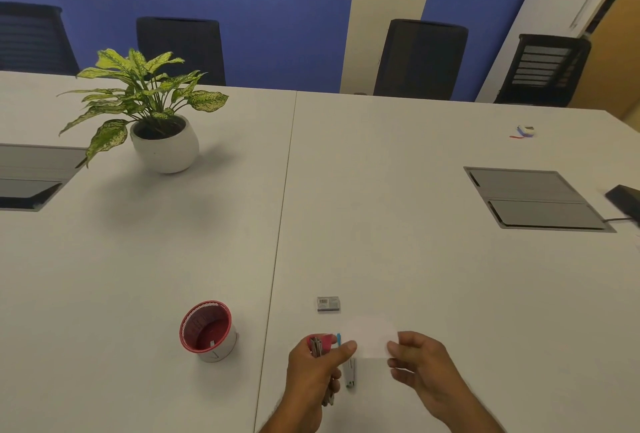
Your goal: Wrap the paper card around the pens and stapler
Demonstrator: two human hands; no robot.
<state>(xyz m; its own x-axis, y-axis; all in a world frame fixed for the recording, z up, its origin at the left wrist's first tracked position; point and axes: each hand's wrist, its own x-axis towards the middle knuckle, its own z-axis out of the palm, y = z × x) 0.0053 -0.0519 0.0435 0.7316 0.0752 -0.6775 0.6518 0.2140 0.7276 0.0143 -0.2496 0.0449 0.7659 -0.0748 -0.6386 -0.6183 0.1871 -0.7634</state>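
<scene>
My left hand [317,368] grips a pink stapler [320,342] with a metal underside, low in the view near the table's front edge. My right hand [420,361] pinches the right edge of a small white paper slip [369,337], whose left edge meets the stapler's mouth by my left thumb. A second, silver stapler with a blue tip [348,368] lies on the table between my hands. A small grey staple box [328,303] sits just beyond the paper.
A red-rimmed round container [207,330] stands to the left. A potted plant [162,127] sits at the far left. Grey cable hatches [535,198] are set into the white table [381,224]. Black chairs line the far side.
</scene>
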